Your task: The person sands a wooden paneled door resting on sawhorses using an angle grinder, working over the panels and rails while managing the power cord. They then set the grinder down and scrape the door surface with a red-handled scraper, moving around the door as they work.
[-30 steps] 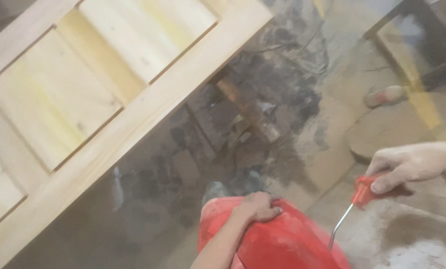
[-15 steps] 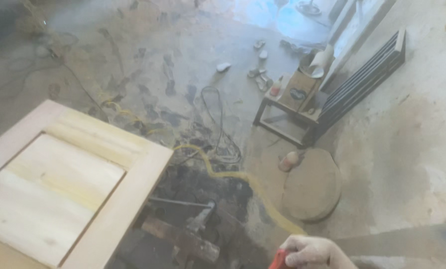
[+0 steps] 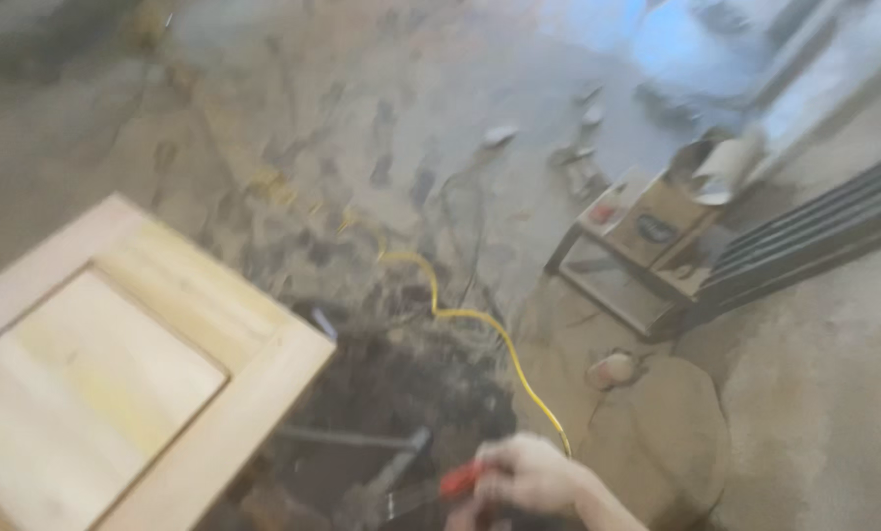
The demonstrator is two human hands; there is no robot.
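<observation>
- Your view has swung since a moment ago: the pale wooden panel door (image 3: 116,374) sits larger at lower left.
- Your right hand (image 3: 527,477) has come up, fist wrapped round the red-handled tool (image 3: 452,485), blade pointing left.
- Left hand out of sight.
- A yellow cable (image 3: 480,334) snakes across the dusty floor (image 3: 362,128).
- Right: a low stand (image 3: 647,236) carries boxes, blurred, beside dark rails (image 3: 814,236).

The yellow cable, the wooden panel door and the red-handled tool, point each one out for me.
yellow cable (image 3: 480,320): head view, on its bend over the dusty floor.
wooden panel door (image 3: 264,388): head view, on the frame rail near its corner.
red-handled tool (image 3: 458,480): head view, on the red handle beside the right hand (image 3: 529,477).
</observation>
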